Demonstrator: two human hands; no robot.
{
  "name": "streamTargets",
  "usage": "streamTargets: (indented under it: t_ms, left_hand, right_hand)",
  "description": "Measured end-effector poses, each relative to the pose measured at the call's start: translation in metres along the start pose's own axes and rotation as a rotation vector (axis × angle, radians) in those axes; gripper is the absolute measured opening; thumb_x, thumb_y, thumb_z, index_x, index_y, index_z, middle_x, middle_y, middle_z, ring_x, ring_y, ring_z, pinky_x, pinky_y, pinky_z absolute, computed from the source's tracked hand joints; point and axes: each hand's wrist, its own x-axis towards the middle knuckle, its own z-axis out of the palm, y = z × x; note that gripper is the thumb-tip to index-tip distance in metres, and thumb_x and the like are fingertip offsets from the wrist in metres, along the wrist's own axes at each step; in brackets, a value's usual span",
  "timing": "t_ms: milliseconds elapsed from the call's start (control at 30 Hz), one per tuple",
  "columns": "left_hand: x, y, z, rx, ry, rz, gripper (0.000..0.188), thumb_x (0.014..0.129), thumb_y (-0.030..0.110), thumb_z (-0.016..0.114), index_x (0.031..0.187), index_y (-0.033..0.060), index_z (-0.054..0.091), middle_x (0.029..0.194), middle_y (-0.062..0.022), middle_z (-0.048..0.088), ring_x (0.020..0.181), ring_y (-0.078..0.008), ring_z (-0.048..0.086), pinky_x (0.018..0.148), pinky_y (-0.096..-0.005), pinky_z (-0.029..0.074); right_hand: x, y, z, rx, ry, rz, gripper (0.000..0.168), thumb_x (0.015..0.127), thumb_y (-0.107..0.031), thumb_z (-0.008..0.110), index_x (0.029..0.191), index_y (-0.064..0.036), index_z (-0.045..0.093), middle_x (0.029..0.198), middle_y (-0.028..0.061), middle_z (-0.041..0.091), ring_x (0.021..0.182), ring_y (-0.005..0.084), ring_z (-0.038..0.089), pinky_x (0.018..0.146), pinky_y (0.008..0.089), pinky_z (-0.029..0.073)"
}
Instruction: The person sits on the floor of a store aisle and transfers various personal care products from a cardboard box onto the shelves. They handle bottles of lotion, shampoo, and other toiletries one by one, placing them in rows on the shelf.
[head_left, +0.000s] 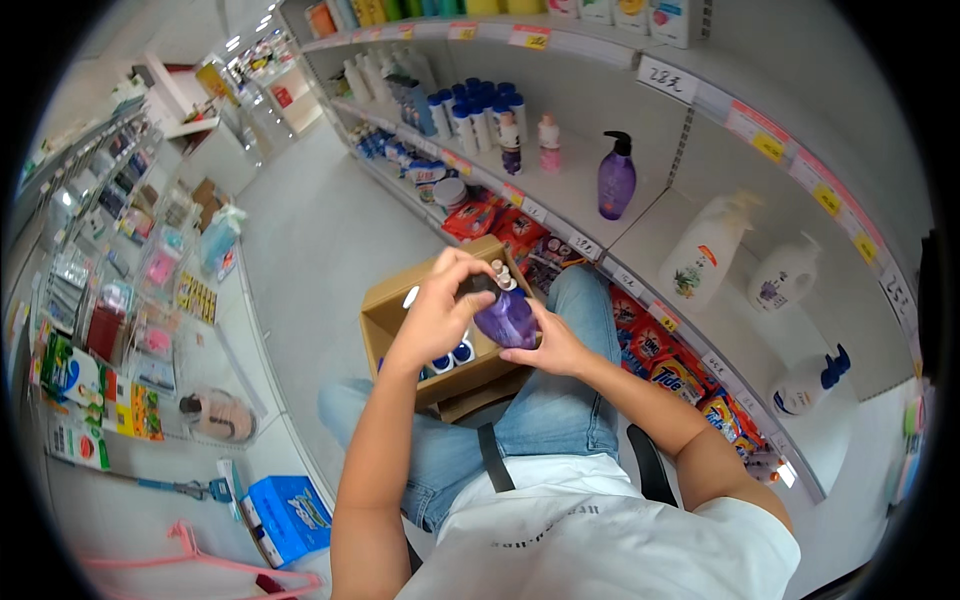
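Observation:
A purple pump bottle (507, 319) lies tilted between my two hands, above an open cardboard box (375, 330). My left hand (442, 304) grips its dark top, while my right hand (553, 341) holds its lower end. Inside the box, several bottles with blue caps (463, 352) and some light-coloured pump tops (501, 271) show; the hands and bottle hide part of the contents. A similar purple bottle with a black pump (617, 178) stands upright on the shelf ahead.
On the shelf (577, 195) stand blue-capped bottles (469, 124), a large white pump bottle (705, 247) and smaller white bottles (784, 277). Detergent bags (675, 375) fill the level below. Packaged goods line the left shelving, with a blue box (289, 517) and pink hanger (191, 559) near its lower end.

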Motion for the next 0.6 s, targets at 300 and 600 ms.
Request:
streamTargets:
  t_ms: [300, 600]
  left_hand:
    - [-0.037, 0.145, 0.01, 0.036, -0.134, 0.642, 0.037, 0.079, -0.006, 0.064, 0.114, 0.0043, 0.065, 0.121, -0.0158, 0.061, 0.111, -0.0328, 0.062, 0.095, -0.0421, 0.051]
    - [-0.09, 0.16, 0.009, -0.334, 0.336, 1.062, 0.002, 0.089, 0.006, 0.062, 0.087, 0.0056, 0.062, 0.087, -0.0096, 0.064, 0.084, -0.0215, 0.067, 0.071, -0.0344, 0.055]
  right_hand:
    - [0.04, 0.067, -0.067, 0.066, 0.567, 0.063, 0.069, 0.076, -0.027, 0.087, 0.129, 0.0, 0.052, 0.114, 0.0169, 0.068, 0.102, 0.0258, 0.066, 0.094, 0.0387, 0.051]
    - [0.092, 0.118, -0.137, -0.317, 0.859, 0.156, 0.082, 0.073, -0.039, 0.086, 0.133, 0.001, 0.048, 0.12, 0.0239, 0.066, 0.11, 0.037, 0.066, 0.095, 0.0421, 0.05]
